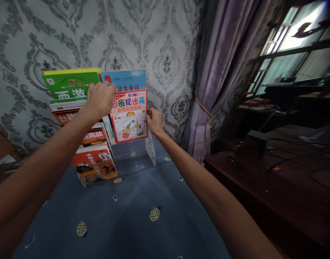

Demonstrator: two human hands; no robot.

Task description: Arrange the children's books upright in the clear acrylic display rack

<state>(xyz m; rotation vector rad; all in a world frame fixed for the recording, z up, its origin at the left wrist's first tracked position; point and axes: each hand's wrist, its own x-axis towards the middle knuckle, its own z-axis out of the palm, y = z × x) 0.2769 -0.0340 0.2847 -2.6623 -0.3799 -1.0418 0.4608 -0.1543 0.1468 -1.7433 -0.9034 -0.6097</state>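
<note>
A red-bordered picture book stands upright in a clear acrylic tiered rack. My right hand pinches its right edge. My left hand is closed at its upper left corner, with the fingertips partly hidden. Behind this book rises a blue book, its lower part covered. On the rack's left side a green book is at the back, partly behind my left hand. An orange book with horse riders fills the lowest left tier.
The rack stands on a blue cloth with pineapple prints, against patterned wallpaper. A tied purple curtain hangs to the right. Beyond it is a dark red wooden table with black cables.
</note>
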